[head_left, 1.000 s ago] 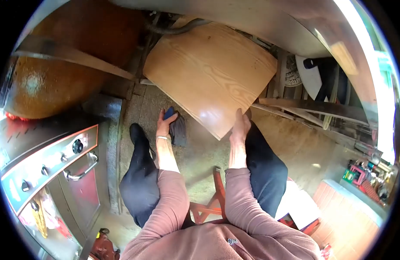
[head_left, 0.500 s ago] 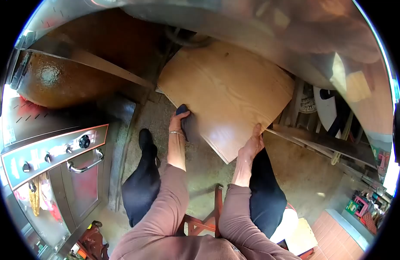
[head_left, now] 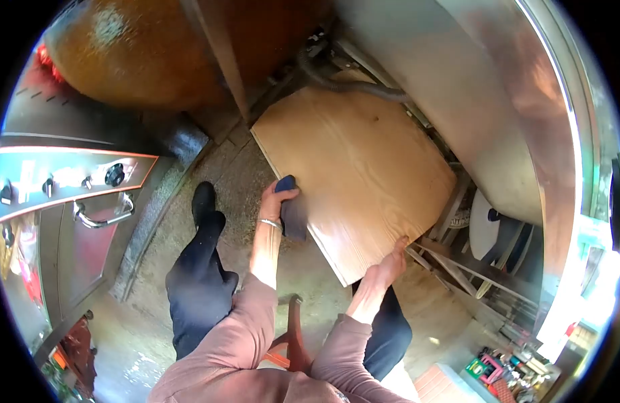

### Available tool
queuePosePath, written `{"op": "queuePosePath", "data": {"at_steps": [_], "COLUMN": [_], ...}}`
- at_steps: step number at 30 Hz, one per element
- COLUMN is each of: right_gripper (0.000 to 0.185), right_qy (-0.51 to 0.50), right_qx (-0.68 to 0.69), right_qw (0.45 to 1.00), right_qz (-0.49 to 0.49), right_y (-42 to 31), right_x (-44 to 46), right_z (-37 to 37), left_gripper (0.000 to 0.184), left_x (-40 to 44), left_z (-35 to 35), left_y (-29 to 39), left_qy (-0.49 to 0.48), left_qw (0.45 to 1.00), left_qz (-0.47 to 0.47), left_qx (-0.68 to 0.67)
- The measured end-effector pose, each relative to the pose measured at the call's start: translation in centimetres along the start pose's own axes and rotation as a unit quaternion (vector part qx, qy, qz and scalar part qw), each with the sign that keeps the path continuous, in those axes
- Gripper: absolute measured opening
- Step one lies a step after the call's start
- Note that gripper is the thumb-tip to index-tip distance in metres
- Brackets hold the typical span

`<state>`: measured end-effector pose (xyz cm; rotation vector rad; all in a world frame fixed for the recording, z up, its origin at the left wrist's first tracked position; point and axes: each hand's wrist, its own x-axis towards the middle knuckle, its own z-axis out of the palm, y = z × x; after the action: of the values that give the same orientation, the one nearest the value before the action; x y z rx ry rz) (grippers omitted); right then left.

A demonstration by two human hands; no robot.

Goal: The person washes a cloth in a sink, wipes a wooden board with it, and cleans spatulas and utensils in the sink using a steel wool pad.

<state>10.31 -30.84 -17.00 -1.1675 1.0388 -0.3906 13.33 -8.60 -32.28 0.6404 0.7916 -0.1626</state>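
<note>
A wide, light wooden board [head_left: 364, 161] with trimmed far corners lies tilted in front of me. My left hand [head_left: 272, 205], a bracelet at its wrist, is closed on a dark cloth [head_left: 294, 218] at the board's left edge. The cloth hangs down beside that edge. At the board's near right edge, my right hand [head_left: 385, 267] grips the wood, thumb on top and the other fingers mostly hidden.
A steel appliance with knobs [head_left: 114, 174] and a door handle stands left. Behind it is a large brown rounded surface [head_left: 142, 60]. A grey hose [head_left: 364, 87] crosses the board's far end. A metal panel [head_left: 464, 107] and wooden rack [head_left: 481, 272] are right; a red stool [head_left: 294, 332] is below me.
My view has turned and shifted, so more of the board's far end, the hose and the rack shows. Both hands stay at the board's edges; the right hand appears lower in view.
</note>
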Motion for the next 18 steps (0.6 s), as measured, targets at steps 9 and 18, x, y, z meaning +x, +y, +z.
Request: {"op": "queuePosePath", "data": {"at_steps": [9,18], "right_gripper": [0.057,0.064], "right_qy": [0.047,-0.008], "right_qx": [-0.018,-0.212], "right_qw": [0.999,0.976], "right_qz": [-0.015,0.048], "right_y": [6.8,9.6], "right_x": [7.2,14.9], "right_z": [1.6,5.3], "left_gripper": [0.042,0.047], "left_x": [4.8,8.7], "left_z": [1.4,0.4], "left_y": [0.4,-1.2], "left_qy": [-0.027,-0.006], "left_qw": [0.998,0.997], "left_qz": [0.036,0.071], "left_qx": [0.037,-0.027]}}
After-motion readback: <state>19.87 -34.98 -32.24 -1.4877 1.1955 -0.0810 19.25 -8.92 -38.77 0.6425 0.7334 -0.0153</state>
